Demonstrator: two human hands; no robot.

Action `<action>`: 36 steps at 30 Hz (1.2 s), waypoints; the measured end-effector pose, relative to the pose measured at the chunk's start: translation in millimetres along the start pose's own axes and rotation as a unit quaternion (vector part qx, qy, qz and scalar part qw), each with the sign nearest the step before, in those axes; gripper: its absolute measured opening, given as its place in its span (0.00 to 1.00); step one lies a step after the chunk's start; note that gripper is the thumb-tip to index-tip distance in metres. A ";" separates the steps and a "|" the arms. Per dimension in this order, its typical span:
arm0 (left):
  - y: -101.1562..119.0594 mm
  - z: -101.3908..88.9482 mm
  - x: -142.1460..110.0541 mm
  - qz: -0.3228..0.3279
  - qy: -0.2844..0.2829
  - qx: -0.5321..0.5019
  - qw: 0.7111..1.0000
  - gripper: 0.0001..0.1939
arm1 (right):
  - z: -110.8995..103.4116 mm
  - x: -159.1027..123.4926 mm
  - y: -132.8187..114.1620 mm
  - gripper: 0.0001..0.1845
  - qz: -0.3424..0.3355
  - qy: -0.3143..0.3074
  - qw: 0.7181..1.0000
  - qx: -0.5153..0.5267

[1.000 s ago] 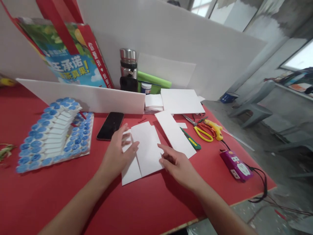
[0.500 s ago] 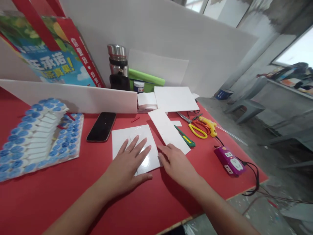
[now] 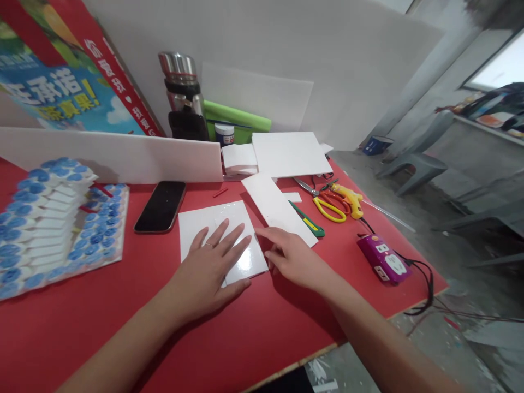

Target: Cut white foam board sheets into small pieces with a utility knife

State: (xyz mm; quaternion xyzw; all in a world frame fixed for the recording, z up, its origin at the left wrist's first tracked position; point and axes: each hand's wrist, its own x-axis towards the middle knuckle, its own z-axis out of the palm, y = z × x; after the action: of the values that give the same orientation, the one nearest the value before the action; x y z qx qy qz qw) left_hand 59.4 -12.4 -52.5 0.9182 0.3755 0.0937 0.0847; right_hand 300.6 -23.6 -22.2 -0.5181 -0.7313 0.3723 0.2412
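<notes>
My left hand (image 3: 210, 267) lies flat with spread fingers on a white square board (image 3: 195, 221), whose right part has a shiny surface. A ring is on one finger. At the right edge of that board is my right hand (image 3: 292, 259), its index finger stretched along the edge and the other fingers bent below it. Nothing shows between those fingers. Just beyond the right hand lies a long white strip of board (image 3: 272, 204). A green utility knife (image 3: 309, 219) rests beside the strip, and a small white piece (image 3: 292, 197) is near it.
Yellow-and-red-handled scissors (image 3: 329, 210), a yellow glue gun (image 3: 347, 199) and a purple power box (image 3: 385, 259) with cables sit on the right. A phone (image 3: 160, 207) and a blue-flowered white craft piece (image 3: 98, 234) lie left. A metal flask (image 3: 182, 93) stands behind a white panel (image 3: 123, 155).
The camera view has shifted slightly, so things appear further left and higher. My right index finger has stretched out along the board's edge. My left hand stays flat on the board.
</notes>
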 end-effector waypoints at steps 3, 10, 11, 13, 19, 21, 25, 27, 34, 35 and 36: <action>3.5 3.3 0.5 -0.009 0.000 0.010 1.000 0.38 | 1.0 -2.2 3.2 0.33 0.005 0.006 1.000 0.018; 5.1 4.8 2.6 -0.011 -0.002 0.018 1.000 0.38 | 2.0 -3.9 6.4 0.32 0.013 0.012 0.998 0.059; 5.0 4.6 2.6 -0.010 -0.001 0.016 1.000 0.38 | 2.0 -3.8 6.9 0.32 0.013 0.013 0.998 0.063; 5.0 3.9 2.7 -0.008 -0.001 0.013 1.000 0.38 | 2.0 -3.6 8.0 0.31 0.015 0.012 0.997 0.071; 4.6 1.5 2.0 -0.002 -0.008 0.013 1.000 0.37 | 2.5 -3.8 10.6 0.31 0.021 0.004 0.996 0.089; 4.6 1.5 1.5 -0.002 -0.008 0.017 1.000 0.37 | 2.8 -4.0 10.6 0.31 0.021 0.005 0.996 0.087; 5.6 2.9 1.1 -0.003 -0.006 0.018 1.000 0.37 | 3.4 -3.7 9.3 0.31 0.020 0.012 0.997 0.076; 6.1 3.7 1.3 -0.004 -0.005 0.014 1.000 0.37 | 3.4 -3.0 8.3 0.31 0.019 0.014 0.997 0.074; 6.4 5.2 1.6 -0.005 -0.002 0.012 1.000 0.37 | 1.6 -1.8 6.0 0.27 -0.034 0.016 0.999 0.028; 6.7 5.2 1.6 -0.005 -0.003 0.012 1.000 0.37 | 1.7 -2.0 6.8 0.27 -0.041 0.015 0.999 0.022; 7.1 5.0 1.7 -0.007 -0.003 0.011 1.000 0.37 | 2.0 -2.3 7.9 0.26 -0.046 0.014 0.999 0.018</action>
State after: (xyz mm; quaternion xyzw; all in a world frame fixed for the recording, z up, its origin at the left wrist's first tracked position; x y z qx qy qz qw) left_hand 66.6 -16.7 -55.6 0.9168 0.3824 0.0858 0.0764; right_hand 304.5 -24.8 -29.6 -0.4844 -0.7442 0.3667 0.2776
